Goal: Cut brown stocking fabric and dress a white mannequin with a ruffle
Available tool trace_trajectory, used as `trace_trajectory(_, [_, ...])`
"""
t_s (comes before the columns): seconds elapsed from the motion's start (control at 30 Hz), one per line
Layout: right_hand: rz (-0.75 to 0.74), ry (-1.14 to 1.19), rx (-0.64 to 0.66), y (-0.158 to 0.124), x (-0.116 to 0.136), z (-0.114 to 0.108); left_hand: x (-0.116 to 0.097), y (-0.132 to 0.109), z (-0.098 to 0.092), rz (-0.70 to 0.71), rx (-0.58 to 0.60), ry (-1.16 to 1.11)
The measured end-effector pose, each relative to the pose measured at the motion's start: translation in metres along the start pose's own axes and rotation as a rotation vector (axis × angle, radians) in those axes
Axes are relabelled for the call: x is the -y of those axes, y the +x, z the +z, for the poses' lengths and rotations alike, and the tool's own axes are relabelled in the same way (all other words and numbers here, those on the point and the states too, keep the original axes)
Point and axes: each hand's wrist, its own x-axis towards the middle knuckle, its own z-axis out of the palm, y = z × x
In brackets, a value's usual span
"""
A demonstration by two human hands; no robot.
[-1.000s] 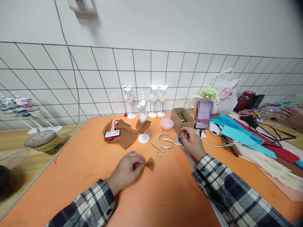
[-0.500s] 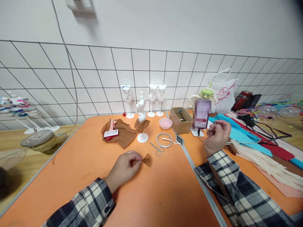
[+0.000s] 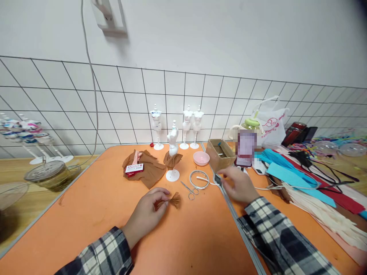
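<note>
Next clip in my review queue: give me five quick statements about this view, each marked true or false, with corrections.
1. The left hand pinches a piece of gathered brown cloth. True.
2. The scissors lie on the orange tabletop, outside the pink bowl. True.
3. The right hand rests on the scissors. False: it is close to the cardboard box, away from them.
4. The front dress form has a brown wrap around its lower part. True.
5. The red-and-white packet lies in the pink bowl. False: it lies on the spread brown fabric.
</note>
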Motion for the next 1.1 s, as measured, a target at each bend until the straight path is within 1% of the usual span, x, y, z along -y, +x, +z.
trace_trajectory(0.03, [-0.065,-0.017,0.119,0.001,0.009,0.006,0.000,0.000,0.000,0.007,0.002,-0.007])
trace_trajectory(0.13, [-0.131,-0.022,0.267,0.006,0.030,0.022,0.000,-0.001,0.001,0.023,0.026,-0.026])
trace_trajectory(0.23, [-0.142,-0.092,0.321,0.009,0.037,0.032,-0.001,-0.001,0.002,0.017,0.049,-0.044])
trace_trajectory(0.33, [-0.113,-0.139,0.349,0.009,0.034,0.035,-0.001,0.001,0.003,0.003,0.068,-0.051])
trace_trajectory(0.43, [-0.041,-0.082,0.358,0.008,0.029,0.036,0.000,0.002,0.003,-0.012,0.084,-0.055])
trace_trajectory(0.6, [0.212,0.201,0.289,0.011,0.025,0.040,0.001,0.003,0.003,-0.040,0.096,-0.059])
trace_trajectory(0.7, [0.258,0.246,0.273,0.011,0.021,0.043,0.002,0.004,0.004,-0.053,0.107,-0.091])
trace_trajectory(0.83, [0.318,0.288,0.228,0.010,0.018,0.046,0.000,0.003,0.006,-0.061,0.172,-0.150])
trace_trajectory(0.9, [0.345,0.291,0.173,0.009,0.019,0.046,-0.003,0.003,0.008,-0.135,0.164,-0.250])
trace_trajectory(0.97, [0.373,0.318,0.098,0.010,0.026,0.046,-0.007,0.003,0.008,-0.244,0.084,-0.507])
trace_trajectory(1.03, [0.420,0.446,0.052,0.010,0.039,0.048,-0.012,0.004,0.009,-0.348,-0.014,-0.849])
trace_trajectory(1.07, [0.454,0.557,0.061,0.010,0.047,0.049,-0.014,0.004,0.009,-0.386,-0.042,-0.999])
trace_trajectory(1.1, [0.490,0.670,0.099,0.010,0.056,0.051,-0.015,0.005,0.009,-0.413,-0.055,-1.112])
